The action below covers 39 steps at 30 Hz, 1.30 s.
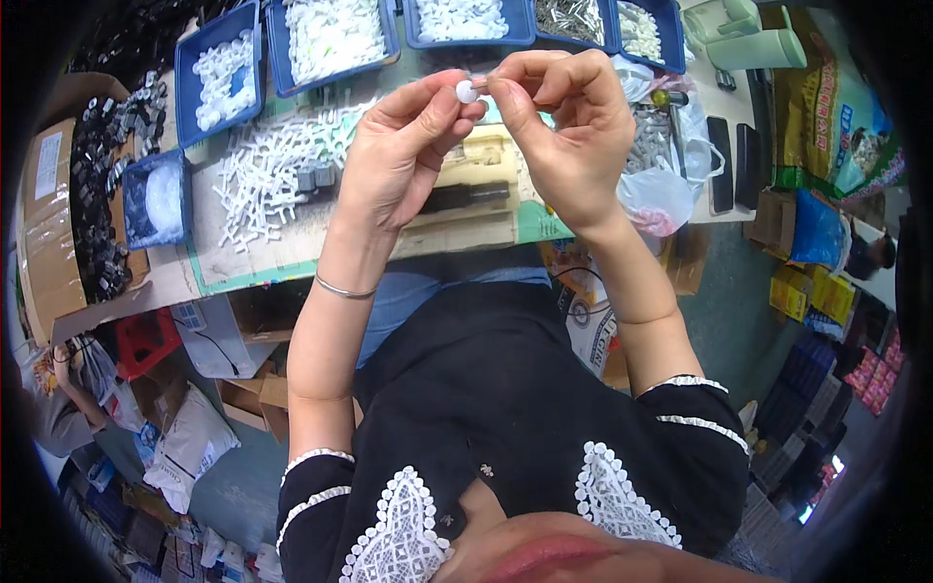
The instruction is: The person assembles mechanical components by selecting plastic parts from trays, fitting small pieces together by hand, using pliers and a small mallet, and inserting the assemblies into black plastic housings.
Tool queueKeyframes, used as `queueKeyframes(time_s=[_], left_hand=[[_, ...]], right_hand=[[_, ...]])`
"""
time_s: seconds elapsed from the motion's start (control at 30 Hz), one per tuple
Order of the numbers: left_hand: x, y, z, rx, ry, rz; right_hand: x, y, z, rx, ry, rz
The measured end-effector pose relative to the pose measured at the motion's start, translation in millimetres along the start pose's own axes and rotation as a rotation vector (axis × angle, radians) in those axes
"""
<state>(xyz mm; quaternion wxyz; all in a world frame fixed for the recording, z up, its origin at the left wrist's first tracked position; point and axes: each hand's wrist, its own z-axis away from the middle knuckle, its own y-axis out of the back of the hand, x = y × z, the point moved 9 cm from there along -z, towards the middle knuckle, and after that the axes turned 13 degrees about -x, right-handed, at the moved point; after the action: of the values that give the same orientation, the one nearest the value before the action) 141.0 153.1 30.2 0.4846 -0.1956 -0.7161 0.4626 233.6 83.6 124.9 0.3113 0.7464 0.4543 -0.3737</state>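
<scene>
Both hands are raised together above the bench. My left hand (pixel 413 131) pinches a small white round plastic piece (pixel 466 92) between thumb and fingertips. Close against it on the right, my right hand (pixel 569 121) has its thumb and forefinger pressed together. A thin bit shows at those fingertips, too small to make out. Below the hands lies a beige block-like fixture (pixel 478 160) with a dark bar (pixel 466 197) along its near side. Left of it spreads a heap of white branched plastic parts (pixel 258 185), with a few grey blocks (pixel 316 177) at its edge.
Blue bins (pixel 182 102) of white parts line the back; another holds metal pins (pixel 573 17). A small blue bin (pixel 126 209) and a carton of black parts (pixel 44 233) stand left. At right are a screwdriver (pixel 669 98), plastic bags (pixel 661 199), two dark phones (pixel 719 165) and a green cup (pixel 758 51).
</scene>
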Motion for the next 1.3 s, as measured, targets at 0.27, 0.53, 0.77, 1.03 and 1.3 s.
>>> queueKeyframes(time_s=[0.27, 0.53, 0.77, 1.03, 1.3], left_hand=[[0, 3, 21, 0.036, -0.047, 0.036], [7, 6, 36, 0.089, -0.108, -0.073], [17, 10, 46, 0.142, -0.137, -0.240], [48, -45, 85, 0.157, -0.482, -1.592], [7, -65, 114, -0.247, -0.519, -2.039]], right_hand=[[0, -14, 8, -0.087, -0.093, 0.006], [6, -24, 15, -0.092, -0.138, -0.070], [11, -29, 18, -0.104, -0.176, -0.155], [33, -37, 51, -0.232, -0.571, -0.118], [18, -67, 70, -0.590, -0.295, 0.489]])
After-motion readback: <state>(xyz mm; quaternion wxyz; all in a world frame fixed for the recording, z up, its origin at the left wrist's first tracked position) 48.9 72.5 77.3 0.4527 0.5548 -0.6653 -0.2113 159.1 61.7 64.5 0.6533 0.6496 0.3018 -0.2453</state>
